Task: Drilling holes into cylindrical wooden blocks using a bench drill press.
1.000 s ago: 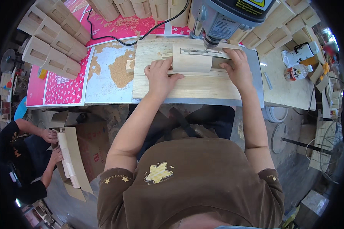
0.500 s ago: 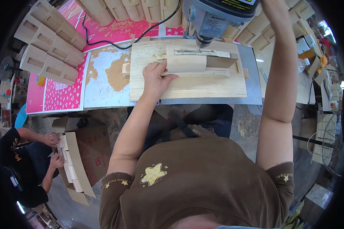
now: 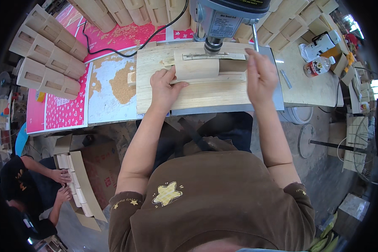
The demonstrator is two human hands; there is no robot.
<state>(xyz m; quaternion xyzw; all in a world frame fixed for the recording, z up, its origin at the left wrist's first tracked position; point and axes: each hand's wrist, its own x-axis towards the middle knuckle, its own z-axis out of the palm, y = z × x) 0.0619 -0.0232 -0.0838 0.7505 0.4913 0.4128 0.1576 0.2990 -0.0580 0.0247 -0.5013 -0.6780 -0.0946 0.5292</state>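
Note:
A pale, rounded wooden piece [image 3: 197, 69] lies in a wooden jig on a flat board [image 3: 155, 98]. My left hand [image 3: 166, 86] grips its left end, thumb along the near side and fingers over the end. Above it stands a small bench drill press [image 3: 227, 25], its chuck [image 3: 213, 45] low over the slotted strip at the piece's far side. The drill bit's tip cannot be made out. On the right, my right hand [image 3: 262, 77] is closed at the lower end of the metal feed lever [image 3: 255, 35], fingertips against it.
Stacked wooden cylinders with cut-outs [image 3: 50, 54] stand at left and along the back. A black cable [image 3: 155, 33] crosses behind the board; sawdust [image 3: 124, 84] lies beside it. A bottle [image 3: 319, 66] stands at right. At lower left, another person's hands [image 3: 63, 185] work at a carton [image 3: 88, 180].
My right hand has come down from high beside the drill head to near the board, with the lever now in view. The chuck sits lower over the piece. My left hand keeps its grip.

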